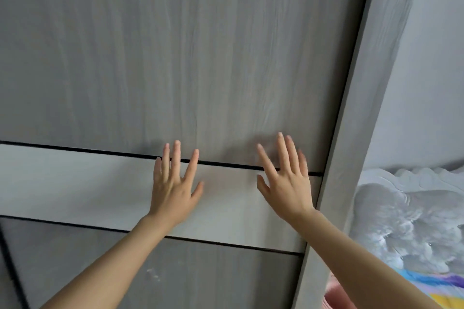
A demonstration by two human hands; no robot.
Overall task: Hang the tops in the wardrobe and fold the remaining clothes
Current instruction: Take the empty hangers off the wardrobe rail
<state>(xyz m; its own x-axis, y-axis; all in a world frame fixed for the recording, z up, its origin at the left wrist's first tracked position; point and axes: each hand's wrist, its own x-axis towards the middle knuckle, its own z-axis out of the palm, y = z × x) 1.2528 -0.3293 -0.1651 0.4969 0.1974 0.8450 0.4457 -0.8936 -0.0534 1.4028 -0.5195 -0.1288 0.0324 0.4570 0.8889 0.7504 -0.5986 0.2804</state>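
Both the left hand (173,190) and the right hand (286,183) lie flat with straight fingers, grasping nothing, on the closed wardrobe door (175,57); no clothes show, so progress cannot be judged.

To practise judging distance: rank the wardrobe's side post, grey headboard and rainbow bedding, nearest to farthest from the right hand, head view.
From the right hand:
1. side post, just right of it.
2. grey headboard, beyond the post.
3. rainbow bedding, bottom right corner.
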